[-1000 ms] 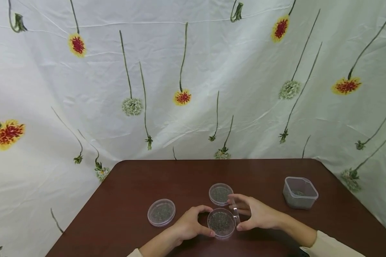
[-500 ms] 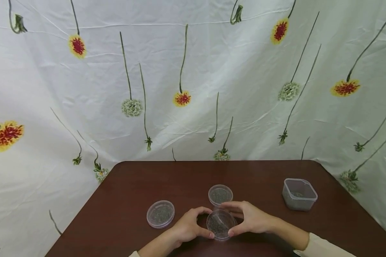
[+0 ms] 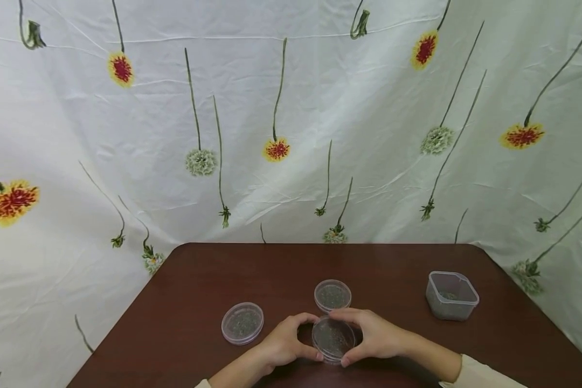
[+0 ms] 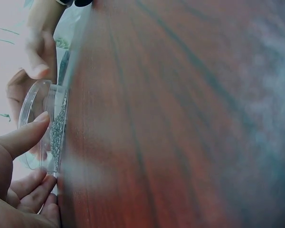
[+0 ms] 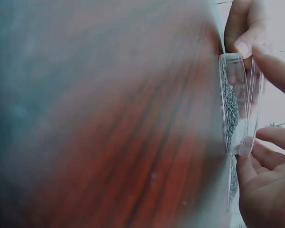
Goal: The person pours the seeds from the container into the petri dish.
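Observation:
A clear petri dish [image 3: 331,353] with dark grey-green granules stands on the table near the front. Its clear lid [image 5: 254,104] lies over the dish's mouth, slightly slanted in the right wrist view. My left hand [image 3: 288,340] curves round the dish's left side, thumb at the front. From the right, my right hand [image 3: 375,335] pinches the lid between thumb and fingers. In the left wrist view, the granules [image 4: 58,130] form a sloping heap inside the dish. Right behind it is a second petri dish [image 3: 332,295], also holding granules.
Another filled petri dish [image 3: 242,323] stands to the left of my left hand. At the right is a clear square plastic tub [image 3: 451,304] with some granules inside. A flower-printed cloth [image 3: 291,108] hangs behind the dark brown table [image 3: 213,269].
My right hand has brought the lid from an upright tilt at the dish's right side over onto the dish. The left hand has stayed around the dish.

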`<state>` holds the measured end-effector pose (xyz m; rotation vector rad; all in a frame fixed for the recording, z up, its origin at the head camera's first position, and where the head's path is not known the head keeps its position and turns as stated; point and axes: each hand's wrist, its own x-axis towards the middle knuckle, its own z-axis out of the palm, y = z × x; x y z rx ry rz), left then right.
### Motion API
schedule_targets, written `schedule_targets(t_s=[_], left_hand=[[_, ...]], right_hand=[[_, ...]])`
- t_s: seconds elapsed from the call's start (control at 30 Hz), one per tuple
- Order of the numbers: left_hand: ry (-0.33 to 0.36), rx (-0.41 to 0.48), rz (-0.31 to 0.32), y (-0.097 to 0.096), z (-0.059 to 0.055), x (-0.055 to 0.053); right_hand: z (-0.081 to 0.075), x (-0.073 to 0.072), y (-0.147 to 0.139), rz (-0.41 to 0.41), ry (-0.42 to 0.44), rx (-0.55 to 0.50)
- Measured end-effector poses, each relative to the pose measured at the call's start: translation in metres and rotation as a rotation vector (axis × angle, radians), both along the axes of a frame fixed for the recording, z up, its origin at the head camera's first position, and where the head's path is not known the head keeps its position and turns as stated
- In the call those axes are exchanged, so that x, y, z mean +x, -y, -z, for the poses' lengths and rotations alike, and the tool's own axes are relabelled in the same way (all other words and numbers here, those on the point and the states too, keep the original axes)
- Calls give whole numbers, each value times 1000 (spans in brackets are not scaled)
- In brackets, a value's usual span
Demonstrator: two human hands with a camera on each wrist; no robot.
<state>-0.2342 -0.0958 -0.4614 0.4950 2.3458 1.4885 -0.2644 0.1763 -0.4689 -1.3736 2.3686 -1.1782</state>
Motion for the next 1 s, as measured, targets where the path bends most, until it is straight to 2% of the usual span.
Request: schedule_targets(t_s=[0.07, 0.13, 0.27, 0.4, 0.43, 0.53, 0.6, 0.7, 0.8, 0.9, 1.0], left_hand=[[-3, -6, -3, 0, 1, 0], [-2, -10, -6, 0, 1, 1], [-5, 0, -4, 0, 0, 0], [-12, 4, 2, 0, 0, 0], [-11, 3, 2, 0, 0, 0], [-3, 2, 5, 0, 1, 0], [4, 4, 7, 0, 1, 0], [8, 2, 15, 1, 1, -1], [12, -7, 22, 1, -1, -2], [20, -14, 26, 1, -2, -1], [19, -16, 29, 2, -3, -1]], right_hand=[[6, -5, -3, -24, -80, 30], [12, -11, -6, -53, -122, 37], [15, -16, -8, -76, -87, 20], [7, -12, -6, -70, -48, 18], [8, -14, -7, -76, -87, 30], [1, -8, -5, -58, -81, 45], [-1, -7, -4, -51, -124, 70], [-5, -5, -3, -37, -142, 97], [-9, -3, -1, -27, -136, 117], [-14, 1, 1, 2, -83, 129], [-14, 2, 2, 23, -70, 153]])
